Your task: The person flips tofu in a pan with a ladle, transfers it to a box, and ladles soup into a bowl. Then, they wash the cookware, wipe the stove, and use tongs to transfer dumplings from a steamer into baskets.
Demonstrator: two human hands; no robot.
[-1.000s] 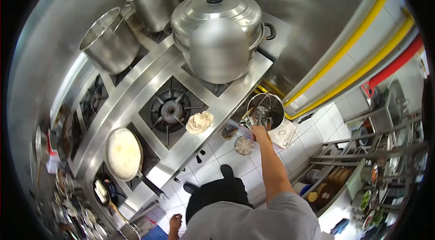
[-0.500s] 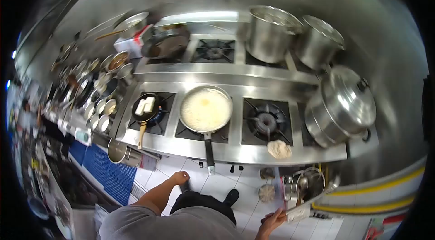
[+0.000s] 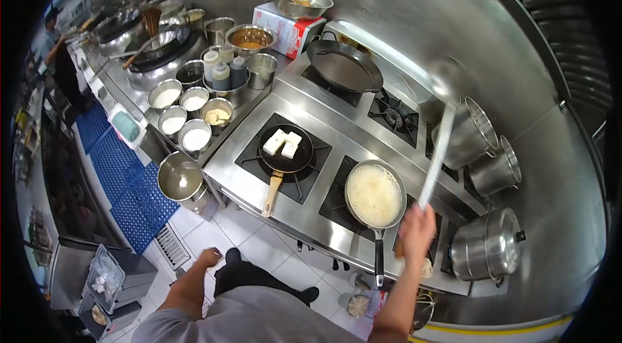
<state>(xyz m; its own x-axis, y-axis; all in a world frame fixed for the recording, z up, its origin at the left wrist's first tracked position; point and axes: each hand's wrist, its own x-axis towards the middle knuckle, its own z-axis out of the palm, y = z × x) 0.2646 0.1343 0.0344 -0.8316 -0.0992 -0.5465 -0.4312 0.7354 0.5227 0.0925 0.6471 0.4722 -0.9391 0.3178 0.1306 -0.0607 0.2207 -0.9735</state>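
My right hand (image 3: 417, 229) is closed round the handle of a long metal ladle (image 3: 439, 148), raised over the right part of the stove, its blurred bowl near the back wall. Close by its left side is a pan of pale bubbling liquid (image 3: 374, 194), its black handle toward me. Further left, a small black pan (image 3: 295, 160) with a wooden handle holds white blocks (image 3: 283, 142). My left hand (image 3: 209, 257) hangs low over the floor, away from the stove; its fingers are curled and what they hold, if anything, is hidden.
A large lidded pot (image 3: 486, 246) stands at the right, with two tall pots behind. A wok (image 3: 346, 68) sits on the back burner. Bowls of white powder (image 3: 194, 137) and sauce bottles (image 3: 221, 75) crowd the left counter. Another person (image 3: 61, 58) stands far left.
The view has turned left. My right hand has risen from low beside the stove to above it, with the ladle now upright and stretched toward the back.
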